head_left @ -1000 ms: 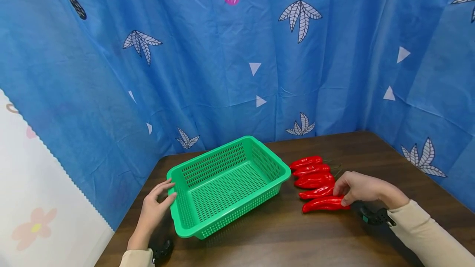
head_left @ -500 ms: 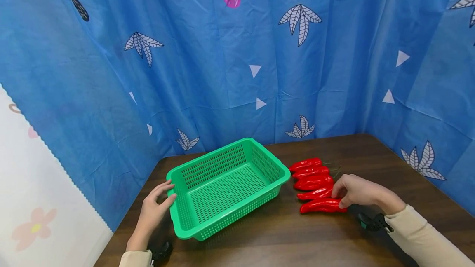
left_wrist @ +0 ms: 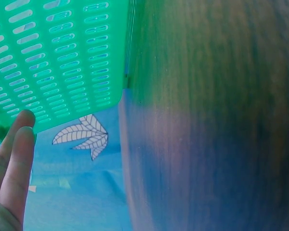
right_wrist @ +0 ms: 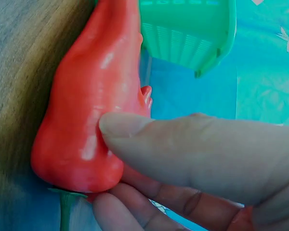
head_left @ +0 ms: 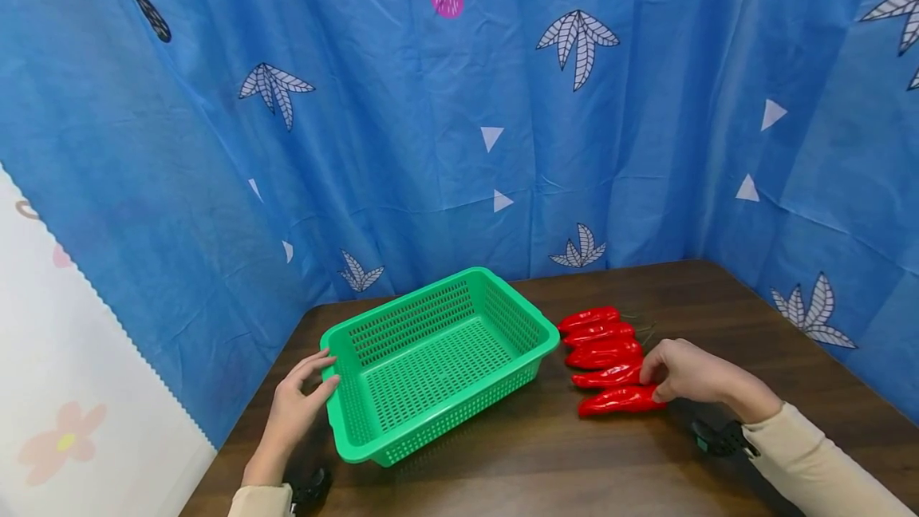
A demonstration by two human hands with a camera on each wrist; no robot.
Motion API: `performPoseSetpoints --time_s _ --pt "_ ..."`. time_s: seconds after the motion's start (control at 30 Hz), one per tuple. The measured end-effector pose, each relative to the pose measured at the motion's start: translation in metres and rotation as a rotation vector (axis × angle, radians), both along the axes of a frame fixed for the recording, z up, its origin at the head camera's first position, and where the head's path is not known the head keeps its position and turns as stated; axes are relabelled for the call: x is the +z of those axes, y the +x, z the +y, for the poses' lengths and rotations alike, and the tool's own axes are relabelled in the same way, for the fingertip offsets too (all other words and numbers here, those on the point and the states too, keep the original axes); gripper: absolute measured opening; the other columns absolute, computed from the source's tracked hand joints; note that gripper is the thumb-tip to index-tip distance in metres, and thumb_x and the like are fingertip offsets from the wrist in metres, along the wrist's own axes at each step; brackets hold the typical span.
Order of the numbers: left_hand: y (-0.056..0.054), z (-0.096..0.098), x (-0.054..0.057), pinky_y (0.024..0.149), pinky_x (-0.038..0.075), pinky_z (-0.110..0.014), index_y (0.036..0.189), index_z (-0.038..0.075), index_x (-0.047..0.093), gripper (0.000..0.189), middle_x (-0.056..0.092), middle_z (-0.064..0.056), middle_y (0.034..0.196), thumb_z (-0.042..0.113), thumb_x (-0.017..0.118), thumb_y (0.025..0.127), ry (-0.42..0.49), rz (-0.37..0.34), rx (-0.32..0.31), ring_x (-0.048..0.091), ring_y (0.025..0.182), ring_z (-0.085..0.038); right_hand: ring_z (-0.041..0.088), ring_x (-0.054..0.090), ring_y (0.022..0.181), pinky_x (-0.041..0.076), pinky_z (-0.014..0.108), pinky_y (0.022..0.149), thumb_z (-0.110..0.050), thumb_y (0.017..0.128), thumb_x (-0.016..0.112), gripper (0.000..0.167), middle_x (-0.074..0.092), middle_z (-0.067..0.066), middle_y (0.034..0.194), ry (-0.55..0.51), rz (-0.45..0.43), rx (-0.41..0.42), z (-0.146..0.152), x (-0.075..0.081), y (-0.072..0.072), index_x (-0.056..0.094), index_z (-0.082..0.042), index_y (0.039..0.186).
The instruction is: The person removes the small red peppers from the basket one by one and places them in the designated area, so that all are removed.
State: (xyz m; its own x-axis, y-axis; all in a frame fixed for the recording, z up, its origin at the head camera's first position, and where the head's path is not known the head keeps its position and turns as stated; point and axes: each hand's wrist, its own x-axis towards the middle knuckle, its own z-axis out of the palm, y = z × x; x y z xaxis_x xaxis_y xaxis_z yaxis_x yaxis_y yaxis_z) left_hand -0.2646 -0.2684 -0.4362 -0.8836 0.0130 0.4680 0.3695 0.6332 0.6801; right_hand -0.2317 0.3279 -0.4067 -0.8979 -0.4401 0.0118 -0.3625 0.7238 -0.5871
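Observation:
In the head view, my left hand (head_left: 293, 405) rests at the left rim of a green plastic basket (head_left: 438, 421), thumb and fingers spread apart. The left wrist view shows two straight fingers (left_wrist: 20, 163) against the basket's slotted wall (left_wrist: 62, 57). My right hand (head_left: 700, 373) pinches the nearest red chili pepper (head_left: 617, 401) near its stem end. In the right wrist view, the thumb (right_wrist: 159, 144) presses this pepper (right_wrist: 94, 96) from one side, with curled fingers behind it; its green stem (right_wrist: 65, 209) points down.
Several other red chili peppers (head_left: 603, 353) lie in a row behind the held one, right of the basket. All stand on a dark wooden table (head_left: 517, 453). A blue patterned curtain (head_left: 431, 142) hangs behind, with a white floral cloth (head_left: 72, 389) at the left.
My right hand and the nearest pepper have shifted slightly left. The left hand stays at the basket rim, and the head view has tilted a little.

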Motion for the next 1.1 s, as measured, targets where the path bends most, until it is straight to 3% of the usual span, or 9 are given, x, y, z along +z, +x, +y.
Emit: performPoseSetpoints --time_s 0.37,0.5,0.63,0.77,0.87,1.0,1.1 --pt "-0.001 0.000 0.000 0.086 0.047 -0.010 0.130 0.005 0.065 0.037 0.055 -0.013 0.146 0.022 0.068 0.097 -0.005 0.010 -0.004 0.039 0.118 0.020 0.007 0.058 0.070 0.055 0.023 0.060 0.003 0.076 0.079 0.015 0.070 0.003 0.087 -0.027 -0.017 -0.019 0.001 0.009 0.002 0.077 -0.003 0.090" --pt "0.001 -0.002 0.003 0.100 0.049 -0.035 0.131 0.005 0.065 0.038 0.054 -0.014 0.147 0.024 0.067 0.098 -0.023 -0.007 -0.004 0.049 0.131 -0.009 0.006 0.058 0.070 0.055 0.024 0.061 -0.003 0.081 0.078 0.012 0.071 0.001 0.087 -0.037 -0.016 -0.005 0.001 0.013 0.001 0.078 -0.004 0.093" --pt "0.003 -0.004 0.007 0.104 0.042 -0.059 0.131 0.003 0.064 0.039 0.053 -0.016 0.147 0.023 0.067 0.097 -0.058 -0.008 -0.006 0.044 0.137 -0.036 0.005 0.059 0.072 0.055 0.024 0.064 -0.012 0.088 0.075 0.011 0.072 -0.002 0.088 -0.034 -0.013 0.038 -0.001 0.020 -0.005 0.078 -0.006 0.097" --pt "0.005 -0.004 0.014 0.098 0.048 -0.057 0.134 0.002 0.061 0.041 0.051 -0.019 0.148 0.023 0.065 0.099 -0.167 -0.029 -0.008 0.049 0.133 -0.041 0.010 0.063 0.076 0.055 0.023 0.067 -0.018 0.093 0.070 0.020 0.073 0.001 0.091 -0.021 -0.015 0.050 -0.005 0.030 -0.011 0.077 -0.003 0.104" --pt "0.007 -0.003 0.023 0.098 0.048 -0.057 0.138 0.003 0.058 0.046 0.048 -0.019 0.151 0.032 0.059 0.102 -0.284 -0.101 -0.011 0.048 0.134 -0.044 0.016 0.067 0.085 0.059 0.027 0.072 -0.021 0.094 0.070 0.031 0.075 0.007 0.101 0.007 0.016 0.020 -0.008 0.041 -0.016 0.073 0.003 0.113" --pt "0.007 0.002 0.043 0.098 0.047 -0.061 0.140 0.008 0.057 0.054 0.050 -0.019 0.150 0.045 0.055 0.101 -0.461 -0.186 0.004 0.049 0.134 -0.044 0.027 0.068 0.102 0.061 0.041 0.083 -0.028 0.094 0.070 0.045 0.071 0.017 0.118 0.057 0.058 -0.008 -0.012 0.059 -0.023 0.067 0.005 0.124" --pt "0.002 0.007 0.063 0.089 0.051 -0.060 0.141 0.009 0.057 0.062 0.054 -0.020 0.145 0.055 0.054 0.099 -0.563 -0.200 0.016 0.059 0.122 -0.041 0.037 0.065 0.114 0.058 0.049 0.091 -0.033 0.095 0.068 0.052 0.067 0.022 0.127 0.089 0.084 0.000 -0.015 0.074 -0.031 0.063 0.004 0.131"
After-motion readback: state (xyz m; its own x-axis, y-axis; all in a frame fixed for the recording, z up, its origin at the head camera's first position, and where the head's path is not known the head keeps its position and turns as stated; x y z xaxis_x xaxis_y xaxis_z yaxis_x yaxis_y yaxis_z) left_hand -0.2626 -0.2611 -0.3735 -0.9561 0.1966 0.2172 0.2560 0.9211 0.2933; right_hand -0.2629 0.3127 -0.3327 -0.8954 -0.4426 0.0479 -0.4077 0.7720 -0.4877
